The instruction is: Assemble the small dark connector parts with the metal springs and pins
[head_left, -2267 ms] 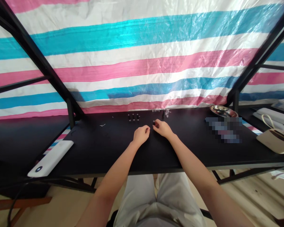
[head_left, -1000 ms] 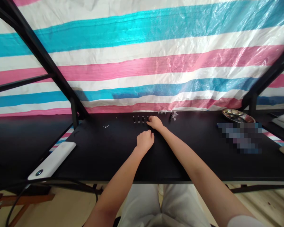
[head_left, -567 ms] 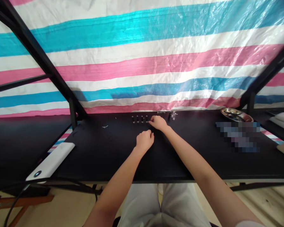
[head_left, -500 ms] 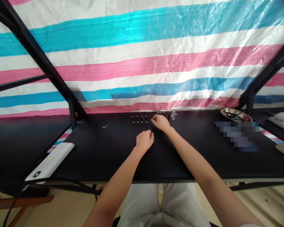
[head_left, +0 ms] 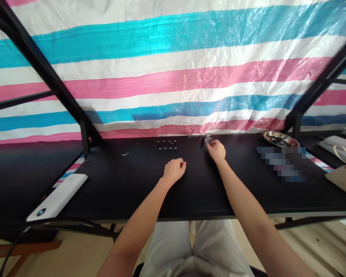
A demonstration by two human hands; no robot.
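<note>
My right hand reaches to the far side of the black table, thumb and fingertips pinched at a small heap of silvery or clear pieces. Whatever is between those fingertips is too small to make out. On the table nearer to me rests my left hand, its fingers curled in and any contents hidden. Beyond it stand several small dark cylinders with pale ends in a row. Several tiny metallic pieces are lined up near the back edge, left of the heap.
A round metal dish lies at the back right, with a blurred-out patch before it. On the left rests a white power bank with a cable. Thin white scraps lie left of the cylinders. A striped tarp hangs behind.
My right hand has moved right, from beside the row of dark cylinders to the heap of silvery pieces. My left hand stays in nearly the same place, still curled.
</note>
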